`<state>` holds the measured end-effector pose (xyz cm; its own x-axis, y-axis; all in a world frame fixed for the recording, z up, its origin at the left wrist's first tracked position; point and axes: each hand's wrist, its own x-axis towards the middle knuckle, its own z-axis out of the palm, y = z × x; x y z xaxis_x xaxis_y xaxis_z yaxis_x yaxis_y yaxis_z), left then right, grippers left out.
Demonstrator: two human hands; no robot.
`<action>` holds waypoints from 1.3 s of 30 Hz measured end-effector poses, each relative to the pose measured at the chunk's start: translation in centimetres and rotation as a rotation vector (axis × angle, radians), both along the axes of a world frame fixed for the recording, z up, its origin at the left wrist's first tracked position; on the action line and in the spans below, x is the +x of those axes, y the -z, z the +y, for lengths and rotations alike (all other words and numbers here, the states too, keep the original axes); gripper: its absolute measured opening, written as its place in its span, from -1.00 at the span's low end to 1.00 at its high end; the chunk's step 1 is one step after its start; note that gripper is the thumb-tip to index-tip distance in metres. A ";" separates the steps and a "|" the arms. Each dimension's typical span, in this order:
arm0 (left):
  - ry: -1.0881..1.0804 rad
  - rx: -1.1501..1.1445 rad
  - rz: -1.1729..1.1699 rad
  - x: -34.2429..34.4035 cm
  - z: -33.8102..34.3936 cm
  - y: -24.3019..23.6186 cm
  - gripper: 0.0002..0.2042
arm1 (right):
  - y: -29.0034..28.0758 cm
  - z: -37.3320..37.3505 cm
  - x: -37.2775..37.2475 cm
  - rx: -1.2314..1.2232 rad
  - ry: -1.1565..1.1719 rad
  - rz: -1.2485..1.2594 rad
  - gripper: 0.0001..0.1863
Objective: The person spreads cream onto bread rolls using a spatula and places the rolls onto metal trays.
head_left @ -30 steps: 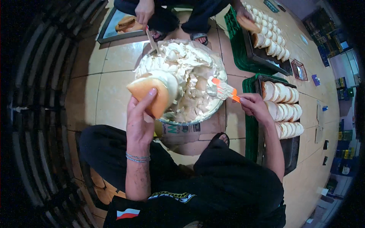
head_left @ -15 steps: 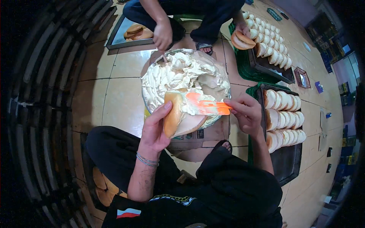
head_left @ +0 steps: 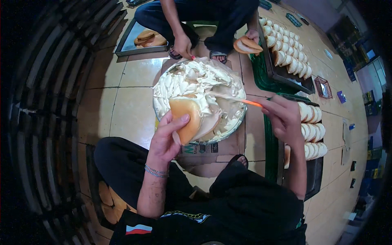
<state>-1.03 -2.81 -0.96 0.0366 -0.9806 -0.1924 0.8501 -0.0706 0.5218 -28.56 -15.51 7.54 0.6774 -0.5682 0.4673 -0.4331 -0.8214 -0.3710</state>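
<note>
My left hand (head_left: 161, 141) is closed on a split bun (head_left: 192, 118), tilted up over the near side of a large round bowl (head_left: 155, 98). White cream (head_left: 195, 75) fills the bowl in thick swirls, with a thinner patch at its right. Between the bun halves, some cream shows at the top edge. To the right, my right hand (head_left: 283, 116) grips the thin handle of an orange spatula (head_left: 251, 102). Its blade, coated in cream, reaches over the bowl and appears edge-on; whether it touches the cream is hard to tell.
Opposite me sits a person holding another split bun (head_left: 247, 45), their other hand (head_left: 183, 45) at the bowl's far rim. Two trays of cream-filled buns (head_left: 312, 130) stand at right. Plain buns lie in a far-left tray (head_left: 122, 51) and a lower-left tray (head_left: 96, 200). A slatted rack (head_left: 45, 114) lines the left.
My right hand has moved right and drawn the spatula off the bun; its blade has turned edge-on. My left hand has tipped the bun, narrowing its opening. The other person's bun has shifted left.
</note>
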 end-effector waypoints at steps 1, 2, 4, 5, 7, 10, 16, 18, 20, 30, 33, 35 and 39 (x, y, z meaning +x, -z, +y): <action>0.005 0.015 -0.051 0.0 -0.3 0.1 -0.60 | -0.8 -0.2 0.6 -0.019 -0.035 0.055 -0.53; 0.013 0.016 -0.054 -0.2 -0.5 0.1 -0.60 | -1.3 -0.4 0.9 -0.038 -0.072 0.110 -0.51; 0.018 0.017 -0.130 -0.3 -0.7 0.0 -0.59 | -1.8 -0.6 0.6 0.007 -0.054 0.150 -0.50; 0.021 0.017 -0.135 -0.3 -0.8 -0.1 -0.59 | -1.9 -0.7 0.6 -0.031 -0.070 0.185 -0.49; -0.003 0.042 -0.187 -0.3 -0.8 -0.2 -0.58 | -1.9 -0.7 0.6 -0.066 -0.091 0.218 -0.47; -0.068 0.088 -0.141 -0.3 -0.9 -0.2 -0.60 | -1.5 0.1 1.0 -0.139 -0.141 0.301 -0.44; -0.329 0.190 0.047 0.0 -1.3 1.6 -0.63 | 3.1 3.5 3.2 -0.118 -0.086 0.234 -0.43; -0.353 0.177 0.083 0.0 -1.9 2.2 -0.63 | 4.5 4.6 3.6 -0.131 -0.067 0.244 -0.45; -0.459 0.177 0.104 0.2 -1.6 1.7 -0.63 | 5.4 5.9 3.7 -0.125 -0.098 0.256 -0.44; -0.299 0.151 0.141 0.4 -1.1 1.4 -0.61 | 5.8 3.4 3.5 0.220 0.046 -0.279 -0.65; -0.213 0.146 0.165 0.0 -1.2 1.4 -0.62 | 7.3 2.7 5.2 0.143 0.051 -0.309 -0.62; -0.199 0.127 0.175 -0.1 -1.2 1.2 -0.62 | 7.8 2.5 5.5 0.068 0.026 -0.265 -0.57; -0.215 0.093 0.204 0.3 -1.2 0.9 -0.65 | 7.9 3.0 5.0 0.021 0.022 -0.155 -0.52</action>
<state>-0.74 -4.02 -1.86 0.1930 -0.9324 -0.3056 0.9373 0.0831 0.3385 -23.58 -12.54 -0.38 0.5854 -0.5930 0.5529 -0.3877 -0.8037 -0.4515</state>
